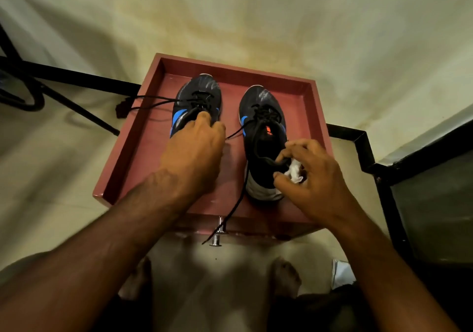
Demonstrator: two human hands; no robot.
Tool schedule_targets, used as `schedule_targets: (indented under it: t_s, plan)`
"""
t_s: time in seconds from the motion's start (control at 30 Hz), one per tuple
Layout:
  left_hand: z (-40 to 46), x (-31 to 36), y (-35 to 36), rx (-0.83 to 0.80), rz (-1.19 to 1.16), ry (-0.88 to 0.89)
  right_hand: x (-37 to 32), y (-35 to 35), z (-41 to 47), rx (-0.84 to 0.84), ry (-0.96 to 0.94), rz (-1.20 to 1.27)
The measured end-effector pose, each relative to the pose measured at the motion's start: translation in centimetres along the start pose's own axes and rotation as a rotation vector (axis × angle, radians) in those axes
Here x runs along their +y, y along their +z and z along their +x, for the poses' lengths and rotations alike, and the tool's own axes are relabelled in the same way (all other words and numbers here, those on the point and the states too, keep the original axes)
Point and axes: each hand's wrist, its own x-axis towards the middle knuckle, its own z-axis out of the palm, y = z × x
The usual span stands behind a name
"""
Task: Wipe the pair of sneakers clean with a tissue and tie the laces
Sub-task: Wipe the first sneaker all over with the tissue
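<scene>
The left hand [194,150] is resting over the heel end of the left sneaker [197,101], fingers curled down onto its tongue and laces, though whether it is actually pinching anything is not clear from above. The right hand [304,168] is closing loosely around a crumpled white tissue [294,170] and pressing it against the heel collar of the right sneaker [263,137]. Both shoes are sitting side by side, toes pointing away, inside a shallow reddish tray [317,106] on the pale floor. The laces are lying untied: one end from the left shoe is trailing out over the tray's left wall [153,98], and a long lace [238,203] from the right shoe is running across the tray's near edge toward a small metal knob [216,239]. The likely trouble is that dangling lace snagging on the knob or getting dragged under a wrist while wiping, tugging the shoe askew. The tissue, small and already bunched, may also shred against the rough sole edge.
</scene>
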Motion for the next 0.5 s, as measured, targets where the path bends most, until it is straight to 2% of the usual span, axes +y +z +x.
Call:
schedule_targets:
  t_s: [0.13,0.2,0.27,0.3,0.4,0.5]
  plan:
    - [-0.1,0.1,-1.1,0.060,-0.062,0.009,0.0,-0.7,-0.9,0.013,-0.015,0.033]
    - [0.2,-1.0,-2.2,0.169,-0.024,-0.045,0.4,-2.2,-0.7,0.199,0.024,-0.005]
    - [0.5,-3.1,-3.4,0.246,0.022,-0.159,1.9,-3.9,-0.7,0.383,0.166,-0.067]
    - [0.4,-4.6,-3.5,0.248,0.050,-0.232,2.9,-4.5,-0.8,0.417,0.266,-0.095]
    - [-0.5,-9.0,-2.5,0.124,0.100,-0.484,5.8,-4.9,-1.4,0.288,0.544,-0.187]
    - [-0.2,-11.4,-1.1,-0.203,0.106,-0.595,6.8,-4.3,-1.5,0.024,0.700,-0.257]
